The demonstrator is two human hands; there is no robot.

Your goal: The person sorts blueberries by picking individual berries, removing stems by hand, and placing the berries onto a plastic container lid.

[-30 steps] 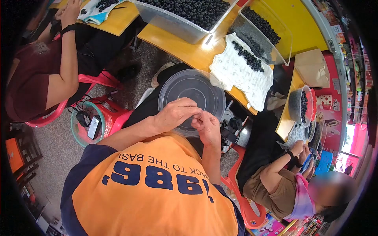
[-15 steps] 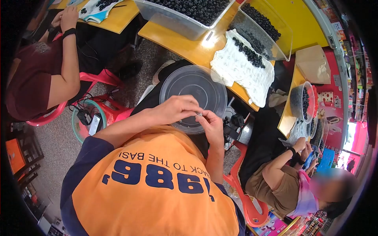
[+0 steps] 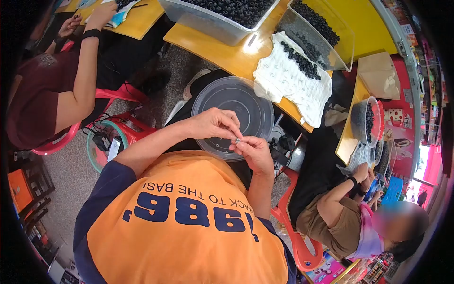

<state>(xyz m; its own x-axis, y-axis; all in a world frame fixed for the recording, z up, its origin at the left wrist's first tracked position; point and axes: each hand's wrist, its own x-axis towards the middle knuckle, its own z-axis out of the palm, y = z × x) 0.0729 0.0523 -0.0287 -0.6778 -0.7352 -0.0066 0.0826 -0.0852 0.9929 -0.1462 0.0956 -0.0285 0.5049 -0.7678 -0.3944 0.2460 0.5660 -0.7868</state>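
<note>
My left hand [image 3: 215,125] and my right hand [image 3: 252,153] meet over a round clear plastic tub [image 3: 201,102] in my lap. Between their fingertips is a tiny silvery piece [image 3: 237,140], too small to name. Thumb and finger of my right hand pinch it from below. The fingertips of my left hand close on it from above. A few small specks lie inside the tub near its lower rim, partly hidden by my left hand.
Ahead, a yellow table [image 3: 208,40] bears a large bin [image 3: 208,23] of black beads, a second clear bin [image 3: 347,45] and a white cloth [image 3: 293,94] with black beads. People sit left and right. Beside me stand a pink stool [image 3: 300,241] and a teal-rimmed basket [image 3: 93,163].
My fingers have shifted slightly around the tiny piece, and my right hand has turned a little. The person on the left has drawn their hands apart, one reaching onto the table.
</note>
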